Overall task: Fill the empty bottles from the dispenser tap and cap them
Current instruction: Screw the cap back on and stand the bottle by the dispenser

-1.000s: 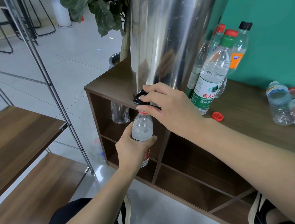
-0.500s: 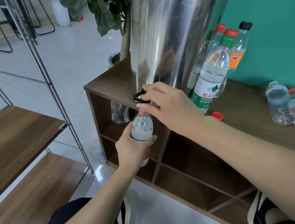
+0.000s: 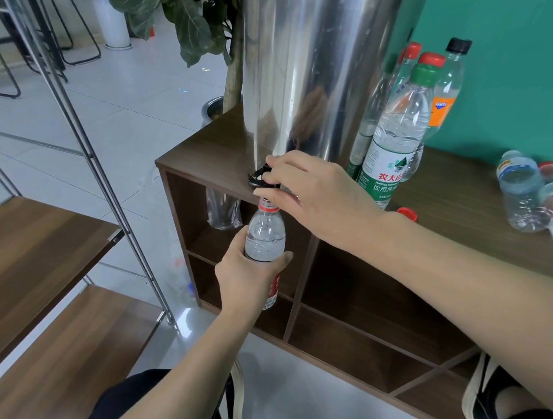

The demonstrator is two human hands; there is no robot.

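Fingers of the left hand curl round the small bottle, upright under the black tap. Right hand, at one o'clock from it, pinches the tap on the steel dispenser. Red cap lies at three o'clock.

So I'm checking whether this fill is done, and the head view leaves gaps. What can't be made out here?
- Tap spout and any stream: hidden by the right hand on the black tap lever.
- Bottle lower body and base: covered by the left hand, so the total fill is unclear.
- Dispenser top: cut off by the upper edge.
- Lying bottles: run off the right edge; caps unclear.
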